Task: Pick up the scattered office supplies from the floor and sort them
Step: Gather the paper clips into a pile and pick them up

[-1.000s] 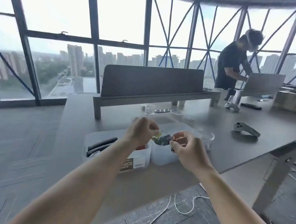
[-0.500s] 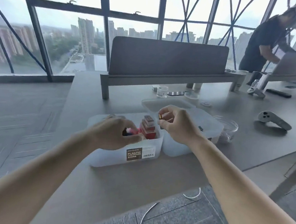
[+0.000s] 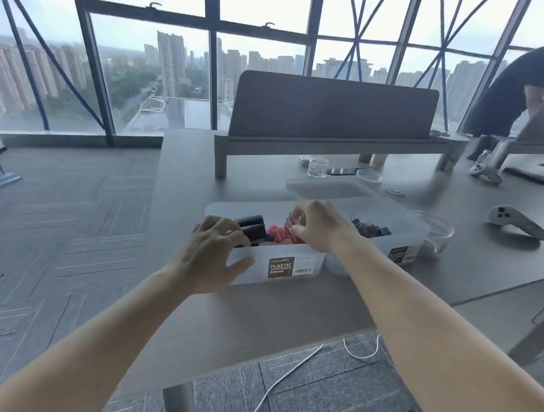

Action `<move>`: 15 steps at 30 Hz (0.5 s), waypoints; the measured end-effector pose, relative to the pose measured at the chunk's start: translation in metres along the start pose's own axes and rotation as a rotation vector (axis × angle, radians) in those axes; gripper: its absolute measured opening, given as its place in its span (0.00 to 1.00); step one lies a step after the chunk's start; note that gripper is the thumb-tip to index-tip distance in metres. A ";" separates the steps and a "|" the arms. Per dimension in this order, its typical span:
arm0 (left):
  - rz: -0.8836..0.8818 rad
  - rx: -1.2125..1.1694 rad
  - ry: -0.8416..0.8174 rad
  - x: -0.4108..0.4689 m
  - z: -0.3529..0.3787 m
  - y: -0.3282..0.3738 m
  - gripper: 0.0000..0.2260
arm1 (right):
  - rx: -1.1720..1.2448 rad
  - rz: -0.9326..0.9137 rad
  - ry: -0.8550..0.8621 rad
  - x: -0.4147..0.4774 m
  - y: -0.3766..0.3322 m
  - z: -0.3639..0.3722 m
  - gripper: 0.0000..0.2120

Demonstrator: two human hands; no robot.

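Two translucent plastic containers stand side by side on the grey table [image 3: 192,313]. The left container [image 3: 312,261] holds black staplers [image 3: 250,222] and pink and red supplies [image 3: 276,233]. My left hand [image 3: 211,250] rests on its front left rim, fingers spread over the staplers and thumb on the front wall. My right hand [image 3: 320,228] reaches into the same container with curled fingers, pinching something small at the red supplies; the item itself is mostly hidden. The right container [image 3: 404,234] holds a heap of binder clips [image 3: 369,228].
A container lid [image 3: 326,188] lies behind the boxes. A glass bowl [image 3: 438,230] and a white controller [image 3: 514,222] sit to the right. A small jar [image 3: 318,167], a phone [image 3: 340,171] and a desk divider [image 3: 332,113] stand further back. A white cable [image 3: 284,377] lies on the floor. A person [image 3: 523,91] stands far right.
My right hand came down from above the boxes into the left container's red supplies. My left hand moved out of that container onto its front left rim. The view tilted down and closer.
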State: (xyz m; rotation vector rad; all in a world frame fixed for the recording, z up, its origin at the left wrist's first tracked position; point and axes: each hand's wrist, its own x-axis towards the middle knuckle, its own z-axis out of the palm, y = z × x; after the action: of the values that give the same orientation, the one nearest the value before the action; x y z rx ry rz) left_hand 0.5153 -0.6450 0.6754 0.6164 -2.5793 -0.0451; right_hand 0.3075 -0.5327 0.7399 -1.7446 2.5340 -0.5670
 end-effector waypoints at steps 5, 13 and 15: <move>-0.025 -0.009 0.017 -0.016 -0.015 0.023 0.29 | -0.048 0.071 0.046 -0.038 0.001 -0.029 0.08; 0.290 -0.183 -0.086 -0.074 -0.014 0.148 0.18 | -0.138 0.199 0.227 -0.220 0.013 -0.070 0.09; 0.344 -0.306 -0.163 -0.095 -0.005 0.189 0.14 | -0.146 0.290 0.184 -0.280 0.023 -0.070 0.08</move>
State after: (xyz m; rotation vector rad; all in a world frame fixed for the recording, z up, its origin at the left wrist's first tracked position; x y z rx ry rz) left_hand 0.5126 -0.4339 0.6636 0.0564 -2.7202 -0.3809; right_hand 0.3782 -0.2515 0.7448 -1.3772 2.9520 -0.5625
